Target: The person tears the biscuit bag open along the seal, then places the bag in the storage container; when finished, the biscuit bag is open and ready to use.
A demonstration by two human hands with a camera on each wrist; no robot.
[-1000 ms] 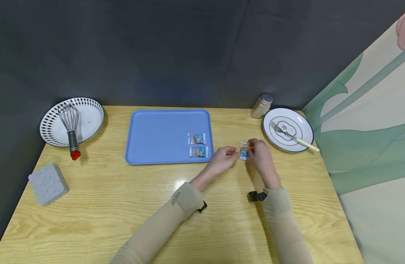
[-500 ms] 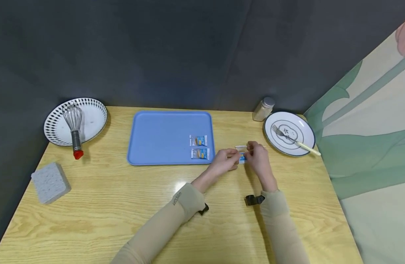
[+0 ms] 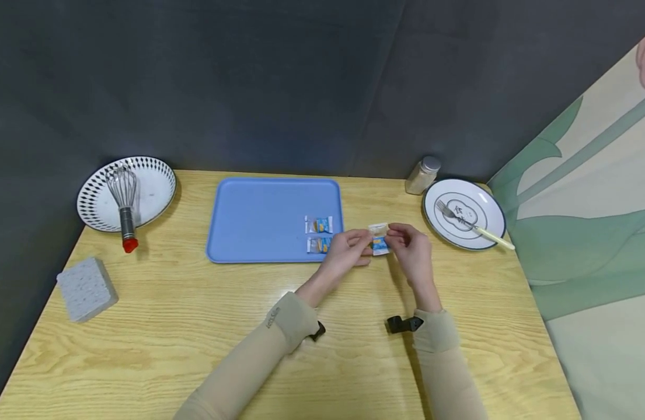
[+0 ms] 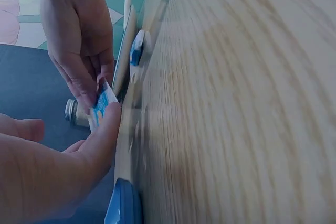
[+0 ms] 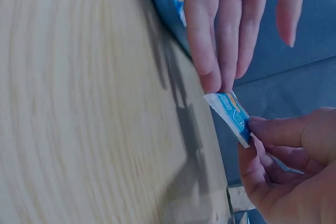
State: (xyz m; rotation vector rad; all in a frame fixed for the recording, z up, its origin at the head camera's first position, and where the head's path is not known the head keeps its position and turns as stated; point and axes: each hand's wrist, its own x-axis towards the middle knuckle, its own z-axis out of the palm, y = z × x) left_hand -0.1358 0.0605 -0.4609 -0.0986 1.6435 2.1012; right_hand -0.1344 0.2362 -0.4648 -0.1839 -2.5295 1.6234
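Between my two hands, in the head view, is a small wrapped snack packet [image 3: 380, 245], blue and white with a clear part. My right hand [image 3: 412, 255] pinches its right edge between thumb and fingers; the right wrist view shows this pinch on the packet [image 5: 233, 114] closely. At the opposite edge, the straight fingertips of my left hand [image 5: 226, 30] touch it, with the thumb held apart. The packet is tilted, over the wood table. Two similar packets [image 3: 319, 225] lie on the blue tray [image 3: 259, 219], the nearer one partly hidden by my left hand.
Another blue-and-white packet [image 4: 137, 48] lies beyond my right hand in the left wrist view. At right are a shaker jar [image 3: 422, 176] and a plate [image 3: 464, 201] bearing a fork [image 3: 471, 224]. At left stand a patterned plate [image 3: 156, 186], a whisk [image 3: 125, 198] and a grey block [image 3: 87, 289].
The packet, which lay on the table a second ago, is now pinched by my right hand and tilted. My left hand has come to its left edge; both hands have shifted slightly left.
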